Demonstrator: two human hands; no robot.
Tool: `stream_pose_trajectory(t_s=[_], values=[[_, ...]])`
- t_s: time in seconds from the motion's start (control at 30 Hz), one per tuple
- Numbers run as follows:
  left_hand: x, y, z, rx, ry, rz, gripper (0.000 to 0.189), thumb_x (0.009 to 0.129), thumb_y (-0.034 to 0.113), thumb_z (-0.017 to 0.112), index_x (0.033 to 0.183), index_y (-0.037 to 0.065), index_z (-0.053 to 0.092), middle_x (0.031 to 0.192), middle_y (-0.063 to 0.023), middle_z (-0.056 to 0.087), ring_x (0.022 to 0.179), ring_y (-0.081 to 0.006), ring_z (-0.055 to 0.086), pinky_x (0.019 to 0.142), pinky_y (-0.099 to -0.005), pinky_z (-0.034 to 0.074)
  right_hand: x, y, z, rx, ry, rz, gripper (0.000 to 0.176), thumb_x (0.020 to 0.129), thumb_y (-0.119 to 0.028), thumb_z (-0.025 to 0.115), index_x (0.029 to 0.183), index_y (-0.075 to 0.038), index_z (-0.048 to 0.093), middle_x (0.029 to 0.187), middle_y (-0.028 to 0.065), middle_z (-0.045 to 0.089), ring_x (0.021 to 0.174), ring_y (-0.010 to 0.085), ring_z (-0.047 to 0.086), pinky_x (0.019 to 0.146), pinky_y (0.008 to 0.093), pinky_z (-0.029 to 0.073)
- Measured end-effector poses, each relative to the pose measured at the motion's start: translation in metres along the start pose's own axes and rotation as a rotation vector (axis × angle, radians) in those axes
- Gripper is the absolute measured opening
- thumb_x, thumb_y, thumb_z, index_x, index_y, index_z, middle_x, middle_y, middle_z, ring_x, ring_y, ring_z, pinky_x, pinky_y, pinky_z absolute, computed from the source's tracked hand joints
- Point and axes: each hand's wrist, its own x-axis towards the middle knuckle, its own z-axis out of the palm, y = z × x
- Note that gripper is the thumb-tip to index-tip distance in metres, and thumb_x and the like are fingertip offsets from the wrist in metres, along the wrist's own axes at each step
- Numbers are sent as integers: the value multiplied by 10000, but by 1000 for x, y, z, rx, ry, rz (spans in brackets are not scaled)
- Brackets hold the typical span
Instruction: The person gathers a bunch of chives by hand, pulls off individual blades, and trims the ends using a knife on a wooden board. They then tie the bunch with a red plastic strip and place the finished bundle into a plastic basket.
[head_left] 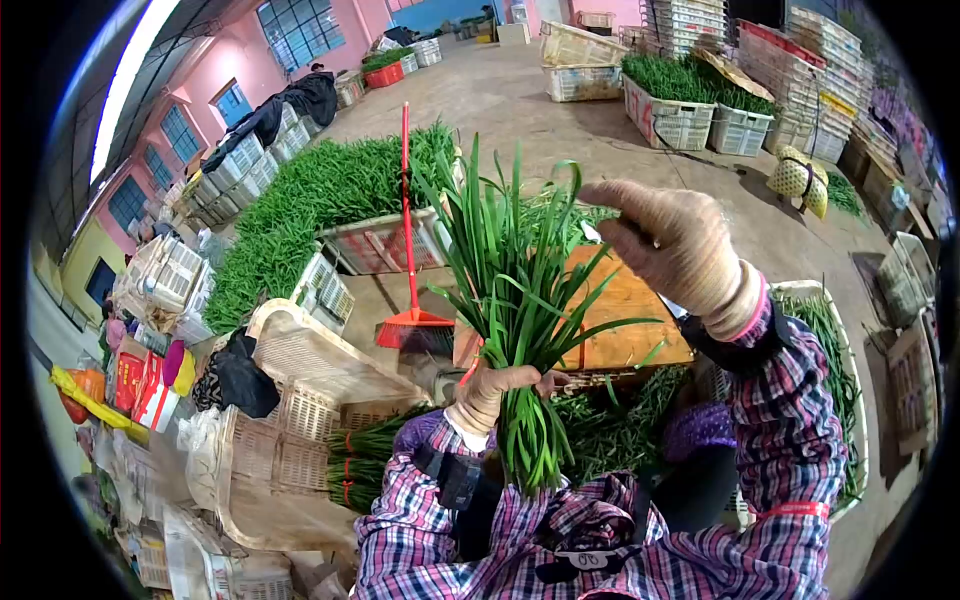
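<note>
My left hand, in a pale glove, is closed around the lower part of a bunch of chives with long flat green leaves. The bunch stands nearly upright in front of my chest, its leaves fanning out at the top. My right hand, also gloved, is raised to the right of the leaf tops. Its fingers and thumb are apart in a curve, with nothing visible between them. Behind the bunch is an orange-brown wooden board with loose leaves on it. Cut greens lie below the board, by my lap.
A pale plastic basket at my left holds bundles tied with red bands. A red broom stands beyond it. Crates of greens fill the left side. Another crate sits at my right, with stacked crates farther back.
</note>
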Motion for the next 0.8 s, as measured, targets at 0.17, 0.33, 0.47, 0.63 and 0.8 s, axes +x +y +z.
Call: stream_pose_trajectory(t_s=[0.17,0.33,0.47,0.63,0.8], values=[[0,3,15,-138,140,-44,131,793,117,660,851,1,649,778,-71,657,851,-226,652,830,-366,503,0,-8,-13,320,33,12,129,791,-144,669,912,-102,655,633,90,586,561,226,595,537,310,475],[9,2,12,4,10,-32,245,784,116,668,992,-2,613,765,-71,651,800,-209,652,772,-336,514,0,0,-4,-80,-342,-42,170,808,-290,599,902,-160,656,679,107,615,644,323,608,580,431,472],[5,11,27,68,107,-1,268,779,96,660,1022,-7,612,780,-77,652,768,-188,647,689,-318,513,0,5,5,-229,-534,-2,202,813,-302,584,926,-151,655,678,112,617,671,320,621,598,438,476],[7,12,25,9,123,25,254,744,-14,666,986,-69,610,815,-148,672,741,-238,675,669,-335,559,-4,6,16,-341,-666,-6,197,807,-288,589,912,-132,647,683,97,624,682,298,635,599,427,488],[4,7,18,129,74,-42,217,812,120,651,978,-19,642,865,-80,664,780,-168,637,661,-288,515,-10,6,19,-303,-658,-55,156,791,-263,601,871,-137,645,686,83,625,678,283,639,602,416,497]])
